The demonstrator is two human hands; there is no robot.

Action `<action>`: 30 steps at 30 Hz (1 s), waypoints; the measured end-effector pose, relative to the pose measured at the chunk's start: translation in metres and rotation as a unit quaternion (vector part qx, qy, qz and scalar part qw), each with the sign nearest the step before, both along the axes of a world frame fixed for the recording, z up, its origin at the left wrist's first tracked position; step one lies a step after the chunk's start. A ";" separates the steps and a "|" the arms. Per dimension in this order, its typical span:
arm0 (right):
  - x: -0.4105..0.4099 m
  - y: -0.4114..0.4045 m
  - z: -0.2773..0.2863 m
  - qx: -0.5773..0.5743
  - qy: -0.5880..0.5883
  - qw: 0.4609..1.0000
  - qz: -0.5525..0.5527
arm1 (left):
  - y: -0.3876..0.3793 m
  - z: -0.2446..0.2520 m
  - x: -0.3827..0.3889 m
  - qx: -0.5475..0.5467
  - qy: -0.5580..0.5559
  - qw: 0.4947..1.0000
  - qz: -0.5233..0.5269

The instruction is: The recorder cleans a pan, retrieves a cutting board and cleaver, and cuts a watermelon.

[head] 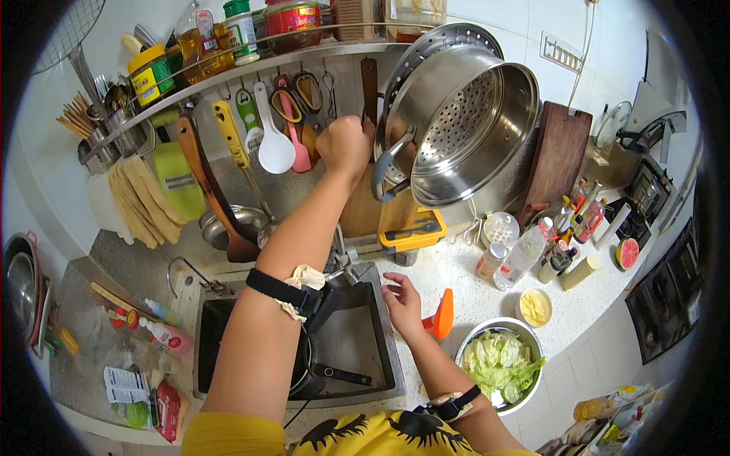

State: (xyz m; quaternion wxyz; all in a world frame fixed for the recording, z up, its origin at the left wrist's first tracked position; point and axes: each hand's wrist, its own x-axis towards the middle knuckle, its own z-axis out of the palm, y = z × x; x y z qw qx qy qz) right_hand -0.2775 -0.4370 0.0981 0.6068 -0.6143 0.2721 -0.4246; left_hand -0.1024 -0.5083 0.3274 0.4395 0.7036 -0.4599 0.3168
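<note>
My left hand (345, 147) is raised to the row of hanging utensils, its fingers curled on a dark brown wooden-handled utensil (369, 85). The lower part of that utensil is largely hidden behind the hand. Left of my fist hang a pink spatula (299, 149), a white rice paddle (276, 139) and yellow-and-black-handled scissors (308, 94). My right hand (402, 305), empty with fingers loosely bent, hovers by the right rim of the sink (393, 347). An orange plastic object (442, 316) stands beside it. Inside the sink sits a dark pan (342, 374), partly behind my left forearm.
A steel steamer pot (473, 131) leans out at upper right, near my left hand. A steel bowl of lettuce (502, 365), a small bowl of pale yellow pieces (534, 308), and several bottles (522, 259) stand on the right counter. A yellow-rimmed container (413, 231) sits behind the tap.
</note>
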 end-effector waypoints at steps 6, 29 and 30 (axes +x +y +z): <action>-0.007 0.000 -0.002 0.001 -0.042 0.999 0.003 | 0.001 0.005 0.004 -0.051 0.019 0.998 -0.026; 0.018 0.051 -0.038 0.051 0.010 0.997 0.053 | 0.195 0.000 -0.026 -0.096 0.228 0.969 0.029; 0.020 0.058 -0.040 0.154 0.029 0.985 0.079 | 0.211 0.000 -0.031 -0.103 0.235 0.967 0.013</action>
